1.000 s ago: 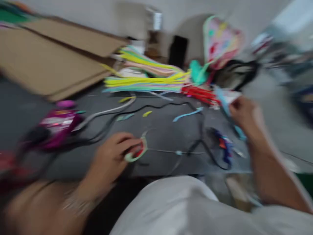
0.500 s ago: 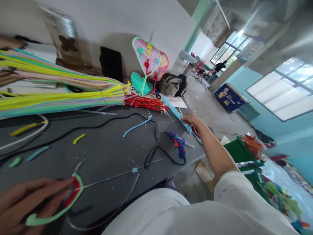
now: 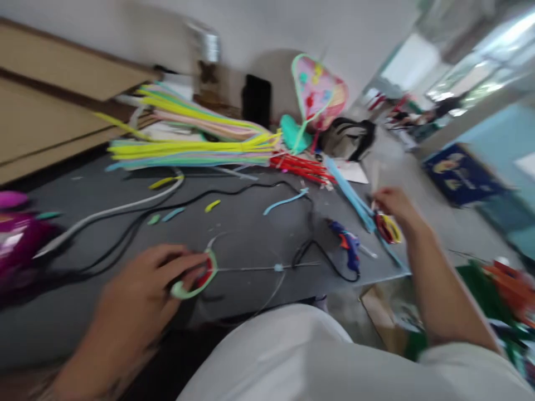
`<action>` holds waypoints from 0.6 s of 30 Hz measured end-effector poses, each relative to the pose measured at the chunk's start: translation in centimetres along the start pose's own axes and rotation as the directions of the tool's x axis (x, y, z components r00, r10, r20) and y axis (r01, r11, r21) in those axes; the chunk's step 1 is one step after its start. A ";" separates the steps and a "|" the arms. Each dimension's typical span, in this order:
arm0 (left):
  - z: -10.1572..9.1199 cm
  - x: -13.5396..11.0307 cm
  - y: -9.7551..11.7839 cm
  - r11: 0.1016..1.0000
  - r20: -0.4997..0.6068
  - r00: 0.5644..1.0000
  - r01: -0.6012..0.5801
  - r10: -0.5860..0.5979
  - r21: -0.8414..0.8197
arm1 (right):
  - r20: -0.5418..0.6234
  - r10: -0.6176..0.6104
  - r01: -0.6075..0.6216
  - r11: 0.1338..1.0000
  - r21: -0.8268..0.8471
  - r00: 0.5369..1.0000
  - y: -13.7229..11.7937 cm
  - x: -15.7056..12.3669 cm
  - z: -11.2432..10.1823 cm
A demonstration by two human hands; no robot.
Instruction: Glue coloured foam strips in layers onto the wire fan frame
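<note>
Pinching the green-and-red piece (image 3: pixel 214 268) between thumb and fingers, the left hand (image 3: pixel 146 284) is at the front edge of the surface (image 3: pixel 246 234). A wire (image 3: pixel 246 269) runs from the piece toward the right, with a blue bit (image 3: pixel 278 268) on it. Near the right edge, the right hand (image 3: pixel 395 206) has its fingers closed on the scissors (image 3: pixel 389 228), handles below them (blur softens the grip). Blue strips (image 3: pixel 351 192) lie just beside that hand; the glue gun (image 3: pixel 349 245) rests near the front right corner. Red stems (image 3: pixel 298 168) and a yellow bundle (image 3: pixel 188 150) lie toward the back edge.
</note>
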State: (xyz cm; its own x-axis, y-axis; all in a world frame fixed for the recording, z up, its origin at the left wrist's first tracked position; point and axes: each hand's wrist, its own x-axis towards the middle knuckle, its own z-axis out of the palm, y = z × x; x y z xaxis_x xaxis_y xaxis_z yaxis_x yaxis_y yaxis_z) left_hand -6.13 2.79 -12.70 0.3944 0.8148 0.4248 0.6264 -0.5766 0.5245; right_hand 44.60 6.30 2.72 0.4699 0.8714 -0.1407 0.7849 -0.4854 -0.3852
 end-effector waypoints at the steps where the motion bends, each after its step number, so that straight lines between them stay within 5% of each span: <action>1: -0.5 0.4 0.9 1.000 0.028 1.000 0.005 -0.006 0.019 | 0.006 -0.041 0.041 0.996 0.081 0.999 -1.4 -0.5 0.5; 3: -0.9 1.1 2.1 1.000 0.024 0.999 0.021 -0.022 0.021 | 0.062 -0.166 0.141 0.947 0.290 0.984 -5.0 -1.6 2.8; 5: -1.0 1.4 2.4 0.999 0.020 0.999 0.037 -0.037 0.032 | 0.185 -0.353 0.136 0.713 0.688 0.917 -9.5 -3.6 6.6; 8: -0.9 1.2 2.4 0.998 0.029 0.999 0.041 -0.043 0.044 | 0.400 -0.529 0.000 0.603 0.798 0.749 -16.2 -7.1 13.4; 10: -0.9 1.1 2.4 0.998 0.032 0.999 0.032 -0.034 0.058 | 0.399 -0.615 0.015 0.556 0.831 0.680 -19.3 -8.7 17.5; 14: -1.0 1.1 2.4 0.998 0.028 0.999 0.027 -0.028 0.053 | 0.316 -0.759 0.172 0.486 0.857 0.570 -21.7 -8.8 21.9; 18: -1.0 1.2 2.4 0.999 0.039 0.998 0.042 -0.043 0.029 | 0.296 -0.807 0.304 0.491 0.816 0.510 -21.4 -8.0 22.5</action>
State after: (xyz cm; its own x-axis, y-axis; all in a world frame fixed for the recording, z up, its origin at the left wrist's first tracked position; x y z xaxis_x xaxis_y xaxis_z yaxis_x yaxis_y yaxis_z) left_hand -4.84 2.37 -10.21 0.3932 0.8407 0.3723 0.6617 -0.5399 0.5203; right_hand 14.94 11.35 -8.46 -0.5134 0.8576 -0.0310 0.1986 0.0836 -0.9765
